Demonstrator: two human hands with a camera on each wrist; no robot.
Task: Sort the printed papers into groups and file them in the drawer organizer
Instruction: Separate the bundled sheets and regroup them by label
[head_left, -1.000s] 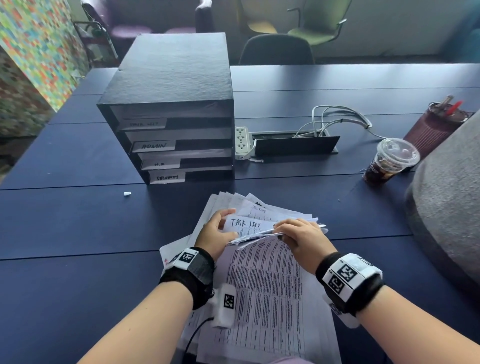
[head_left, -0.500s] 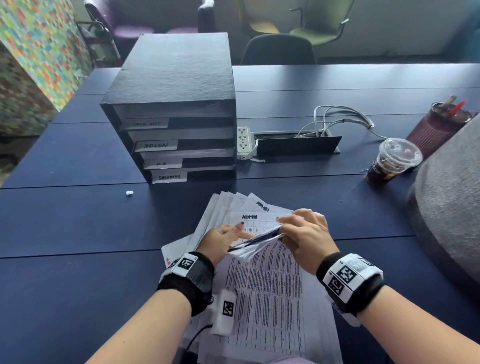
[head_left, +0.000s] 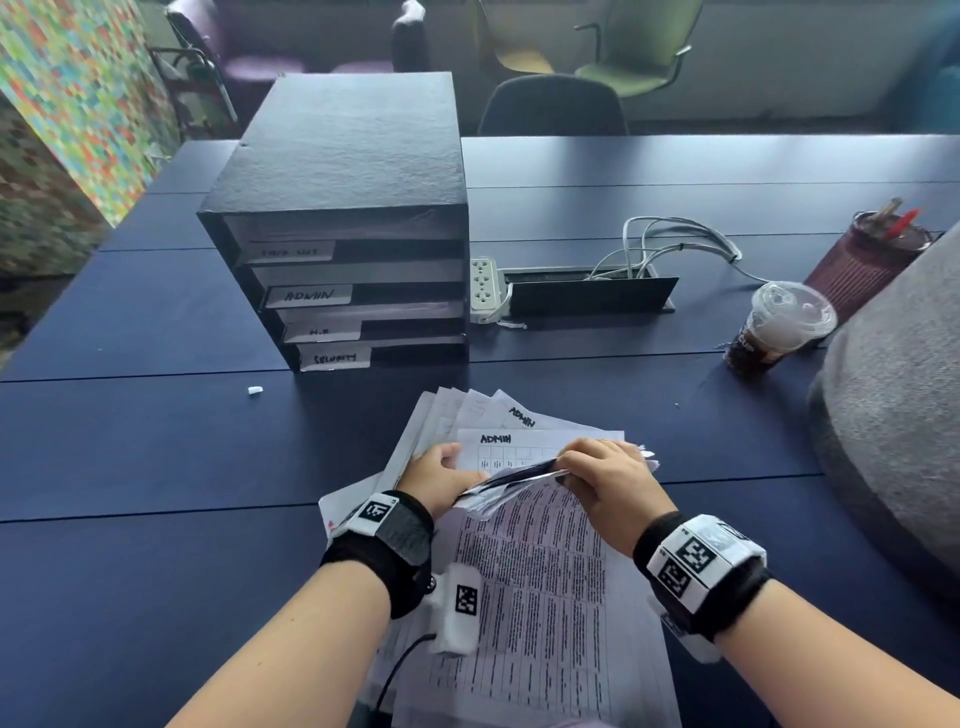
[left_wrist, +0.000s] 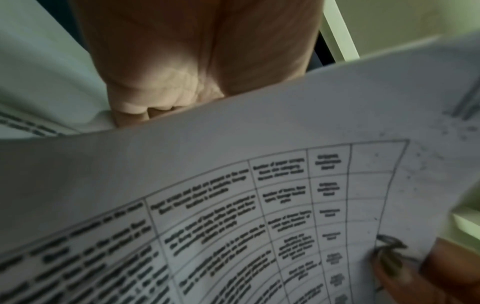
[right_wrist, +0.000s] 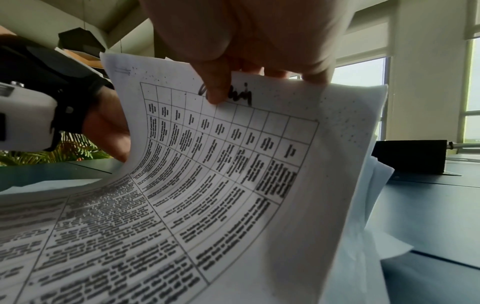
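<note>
A loose stack of printed papers (head_left: 540, 597) lies on the dark blue table (head_left: 130, 441) in front of the black drawer organizer (head_left: 343, 171). The organizer's four drawers carry handwritten labels, among them ADMIN, H.R and SECURITY. My right hand (head_left: 608, 478) pinches the far edges of several sheets (right_wrist: 233, 164) and holds them lifted and bent back towards me. My left hand (head_left: 441, 475) is at the left edge of those lifted sheets with its fingers (left_wrist: 155, 102) curled there. Its thumb rests on a flat sheet headed ADMIN (head_left: 519, 441). More sheets fan out behind.
An iced drink cup (head_left: 779, 327) and a maroon pen cup (head_left: 862, 260) stand at the right, beside a grey rounded bulk (head_left: 893, 415). A power strip (head_left: 483, 291) and cable box (head_left: 587, 293) sit right of the organizer. A white scrap (head_left: 254, 391) lies left.
A second ago a sheet headed TASK LIST lay exposed under my hands; it has joined the lifted bundle and an ADMIN sheet shows instead. Both hands have barely shifted since.
</note>
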